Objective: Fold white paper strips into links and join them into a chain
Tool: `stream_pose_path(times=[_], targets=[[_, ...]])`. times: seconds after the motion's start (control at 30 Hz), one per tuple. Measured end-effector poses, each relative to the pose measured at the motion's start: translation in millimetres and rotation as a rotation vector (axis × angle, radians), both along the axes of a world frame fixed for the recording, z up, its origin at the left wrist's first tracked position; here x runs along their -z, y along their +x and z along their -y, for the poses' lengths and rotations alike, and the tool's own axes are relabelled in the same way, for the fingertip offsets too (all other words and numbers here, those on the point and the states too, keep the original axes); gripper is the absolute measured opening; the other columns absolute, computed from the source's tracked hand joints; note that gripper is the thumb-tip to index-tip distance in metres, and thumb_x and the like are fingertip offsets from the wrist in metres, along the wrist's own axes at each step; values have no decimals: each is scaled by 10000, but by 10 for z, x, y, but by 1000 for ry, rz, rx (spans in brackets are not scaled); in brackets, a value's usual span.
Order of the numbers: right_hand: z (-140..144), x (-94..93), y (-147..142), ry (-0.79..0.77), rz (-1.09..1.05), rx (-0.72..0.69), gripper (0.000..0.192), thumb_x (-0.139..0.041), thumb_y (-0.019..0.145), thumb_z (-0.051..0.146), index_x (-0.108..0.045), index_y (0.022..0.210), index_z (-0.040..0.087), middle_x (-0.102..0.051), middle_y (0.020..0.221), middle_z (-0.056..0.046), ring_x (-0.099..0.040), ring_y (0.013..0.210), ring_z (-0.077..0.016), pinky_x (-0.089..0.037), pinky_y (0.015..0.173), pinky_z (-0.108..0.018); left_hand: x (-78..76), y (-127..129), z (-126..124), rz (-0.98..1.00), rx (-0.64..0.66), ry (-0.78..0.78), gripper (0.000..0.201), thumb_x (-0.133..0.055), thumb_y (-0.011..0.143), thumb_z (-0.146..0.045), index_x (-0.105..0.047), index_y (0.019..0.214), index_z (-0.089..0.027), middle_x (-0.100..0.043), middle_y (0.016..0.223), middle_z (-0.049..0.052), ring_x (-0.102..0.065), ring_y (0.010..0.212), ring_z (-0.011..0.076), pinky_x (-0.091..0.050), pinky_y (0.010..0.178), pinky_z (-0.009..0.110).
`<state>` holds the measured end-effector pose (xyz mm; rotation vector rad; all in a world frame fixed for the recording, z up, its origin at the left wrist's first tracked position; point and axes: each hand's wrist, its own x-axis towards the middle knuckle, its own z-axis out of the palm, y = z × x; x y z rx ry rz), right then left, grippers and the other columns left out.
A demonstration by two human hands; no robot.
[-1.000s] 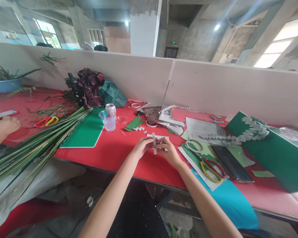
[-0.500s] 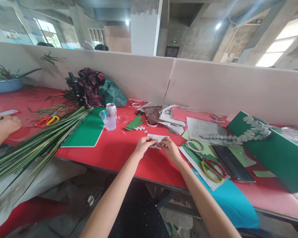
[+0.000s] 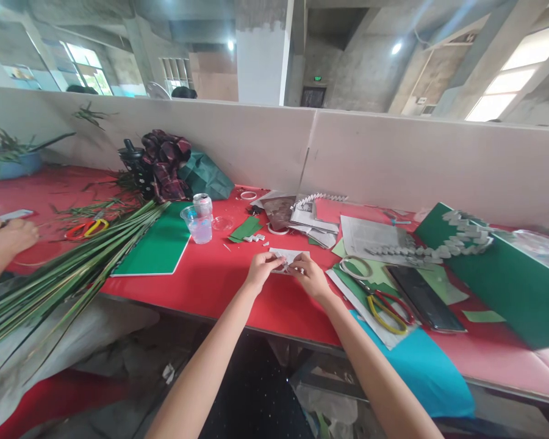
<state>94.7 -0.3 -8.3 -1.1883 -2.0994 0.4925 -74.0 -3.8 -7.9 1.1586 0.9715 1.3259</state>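
Observation:
My left hand (image 3: 263, 270) and my right hand (image 3: 308, 274) meet over the red table, fingertips closed in a pinch. Between them is a small whitish piece of paper (image 3: 285, 266), largely covered by the fingers, so its exact shape is unclear. A white paper sheet (image 3: 278, 250) lies flat just beneath and behind the fingertips. Beyond it are small folded white paper pieces (image 3: 254, 238) and green paper strips (image 3: 244, 230). Scissors (image 3: 388, 311) with red and yellow handles rest to the right of my right hand, near a roll of tape (image 3: 355, 268).
A phone (image 3: 424, 299) and a folded-paper chain (image 3: 439, 251) lie on the right by a green board (image 3: 489, 286). Left stand a plastic cup (image 3: 200, 230) and a can (image 3: 203, 205), near long green leaves (image 3: 96, 256). Another person's hand (image 3: 11, 241) is at far left.
The view has shifted slightly. My fingers have moved a little around the small paper piece, and both hands stay together over the sheet. The other person's hand has shifted slightly.

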Motion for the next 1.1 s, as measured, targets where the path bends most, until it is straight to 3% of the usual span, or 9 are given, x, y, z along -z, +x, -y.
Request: stream_pose_path(times=[0.4, 0.57, 0.73, 0.83, 0.97, 1.1], targets=[[10, 23, 8, 44, 94, 72, 225, -504, 864, 283, -712, 794, 231, -576, 915, -29, -533, 636, -111, -402, 597, -237, 84, 44, -53, 31, 96, -10, 353, -795, 594, -347, -626, 819, -133, -643, 728, 16, -627, 689, 156, -537, 744, 339], [7, 39, -22, 52, 110, 85, 215, -513, 865, 285, -717, 822, 237, -587, 940, -35, -536, 630, -114, -390, 573, -239, 110, 54, -64, -53, 20, 36, 285, -764, 604, -244, -599, 819, -155, -616, 653, -8, -623, 656, 155, -530, 671, 305], [-15, 73, -54, 15, 26, 86, 237, -505, 871, 325, -720, 835, 231, -595, 888, -38, -545, 622, -120, -410, 576, -242, 99, 73, -39, -323, -140, 242, 100, -651, 698, -212, -614, 784, -177, -627, 717, 14, -605, 686, 159, -478, 620, 253], [-40, 83, -49, -31, -101, 78, 226, -536, 845, 326, -722, 804, 205, -626, 825, -45, -571, 644, -141, -436, 610, -258, 74, 80, -22, -385, -155, 314, 66, -622, 719, -211, -618, 782, -191, -643, 768, 18, -612, 732, 166, -467, 670, 256], [-41, 53, -27, -39, -269, 98, 206, -595, 796, 364, -694, 772, 185, -669, 765, -53, -602, 676, -174, -459, 639, -282, 49, 66, -28, -299, -152, 287, 103, -656, 703, -254, -608, 762, -185, -640, 765, 21, -611, 742, 168, -463, 695, 263], [-3, 7, -27, -63, -380, 89, 269, -623, 772, 414, -632, 913, 185, -667, 778, -41, -615, 688, -172, -484, 613, -270, 52, 34, -55, -113, -147, 151, 215, -709, 663, -285, -595, 804, -169, -643, 751, 21, -611, 721, 159, -459, 665, 255]])
